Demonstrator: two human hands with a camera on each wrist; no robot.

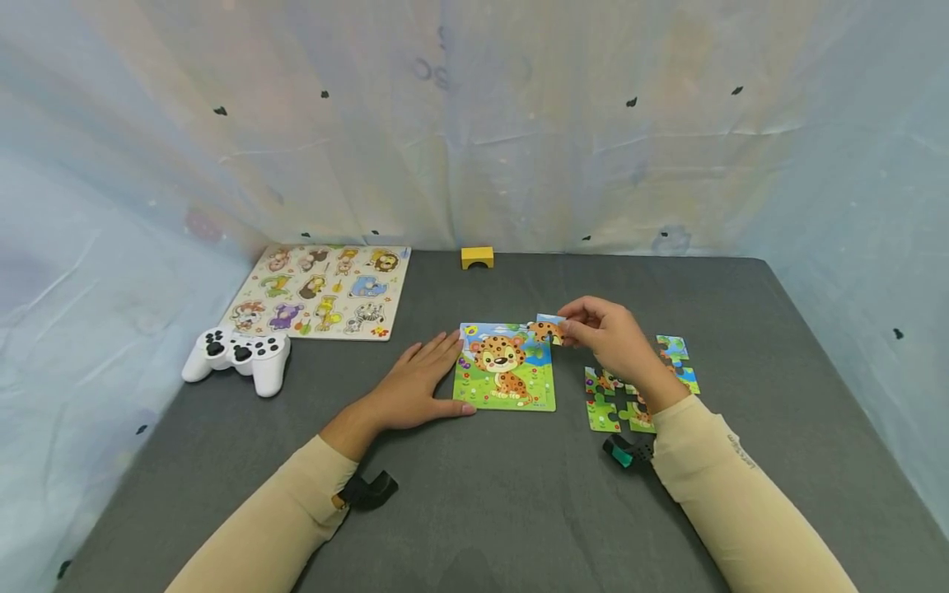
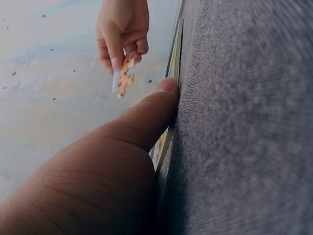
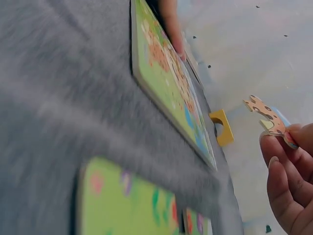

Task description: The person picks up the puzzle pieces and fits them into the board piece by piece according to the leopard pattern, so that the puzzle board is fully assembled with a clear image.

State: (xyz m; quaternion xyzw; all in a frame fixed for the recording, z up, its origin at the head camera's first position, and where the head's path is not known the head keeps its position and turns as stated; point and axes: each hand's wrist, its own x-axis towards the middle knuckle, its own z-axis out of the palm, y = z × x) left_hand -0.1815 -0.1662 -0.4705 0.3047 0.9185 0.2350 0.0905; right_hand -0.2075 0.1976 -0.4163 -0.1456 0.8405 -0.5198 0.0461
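A square leopard puzzle board [image 1: 502, 387] lies flat on the grey table. My left hand [image 1: 413, 385] rests at its left side, fingers straight, the thumb along the lower left corner; in the left wrist view that thumb [image 2: 146, 115] touches the board's edge. Between thumb and fingers, my right hand [image 1: 611, 336] pinches an orange spotted puzzle piece [image 1: 547, 329] with some blue on it. The piece is raised and overlaps the board's upper right corner in the head view. In the right wrist view, the piece [image 3: 268, 117] shows its notched outline clear of the board.
Several loose puzzle pieces [image 1: 604, 417] lie right of the board, partly under my right forearm. At the back left is a wooden animal puzzle [image 1: 337, 287], with a white game controller [image 1: 240, 354] by its near corner. A yellow arched block [image 1: 477, 256] stands at the back edge.
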